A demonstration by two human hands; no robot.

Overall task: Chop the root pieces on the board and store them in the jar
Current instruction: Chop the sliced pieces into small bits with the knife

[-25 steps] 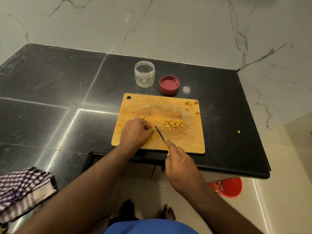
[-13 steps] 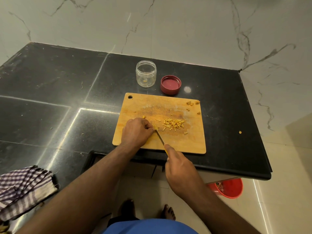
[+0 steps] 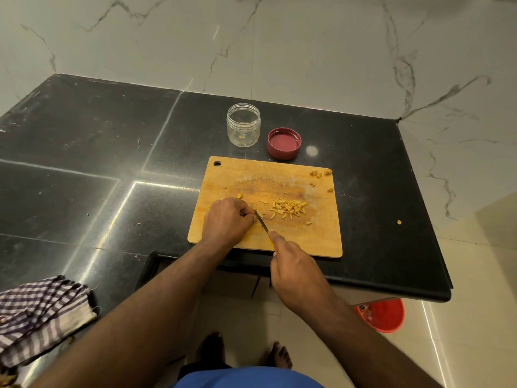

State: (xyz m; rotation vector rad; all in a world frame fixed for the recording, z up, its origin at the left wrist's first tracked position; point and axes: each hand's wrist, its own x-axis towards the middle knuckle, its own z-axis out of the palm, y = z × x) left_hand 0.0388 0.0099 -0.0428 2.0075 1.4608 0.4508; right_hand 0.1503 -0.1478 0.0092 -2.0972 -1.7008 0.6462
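A wooden cutting board [image 3: 279, 177] lies on the black stone counter [image 3: 84, 152]; the left hand [image 3: 228, 219] rests curled on the board's near-left part, fingertips pinning a small yellow root piece that is mostly hidden under them; the right hand [image 3: 296, 270] grips a knife [image 3: 262, 223] by its handle, blade angled down against the left fingertips; a heap of chopped root sticks [image 3: 288, 208] sits just right of the blade; a few brown scraps [image 3: 320, 173] lie at the board's far-right corner; beyond the board stand an open clear jar [image 3: 244, 125] and, just beside it, its red lid [image 3: 284, 143] turned upside down.
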